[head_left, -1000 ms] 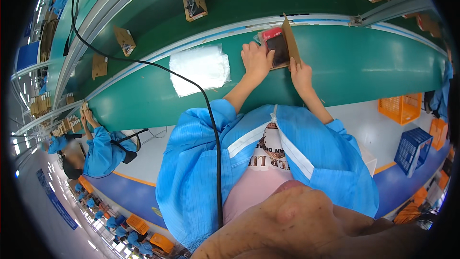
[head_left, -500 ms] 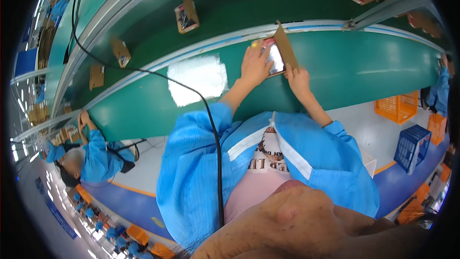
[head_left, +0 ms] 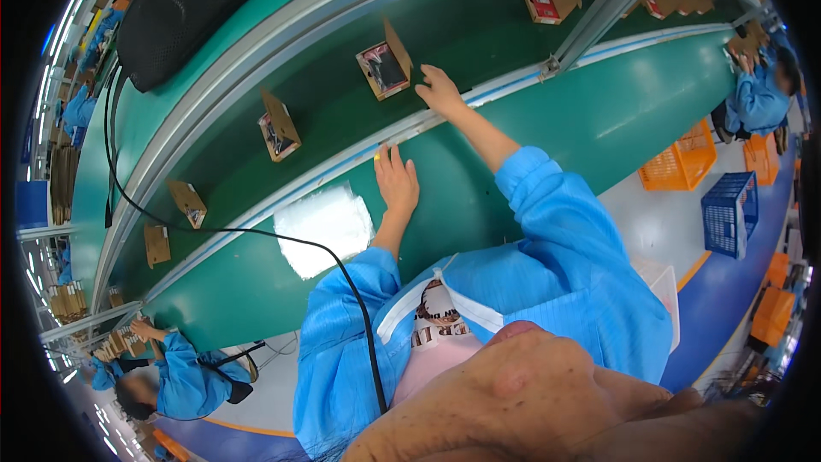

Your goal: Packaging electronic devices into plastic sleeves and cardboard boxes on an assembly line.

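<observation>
My right hand [head_left: 440,91] reaches over the bench's rail onto the dark green strip, holding nothing, its fingers apart and slightly bent. Just left of those fingers stands an open cardboard box [head_left: 382,71], its lid raised on the right side; inside are a dark flat item and something in clear wrap with red bits. Nearer to me, my left hand [head_left: 397,186] is empty over the green bench [head_left: 462,180], fingers spread toward the rail, with a yellow band on one finger. A white patch [head_left: 325,229] lies on the bench to its left.
More open boxes stand along the strip, one [head_left: 279,130] to the left and one with red contents [head_left: 550,0] to the right. A metal post [head_left: 603,13] rises at the rail. A black cable [head_left: 248,229] crosses the view. Orange [head_left: 680,156] and blue crates [head_left: 729,214] stand on the floor.
Both hands have let go of the open box they held over the bench. An open box now stands on the strip beside my right hand, which has moved forward. The view has turned.
</observation>
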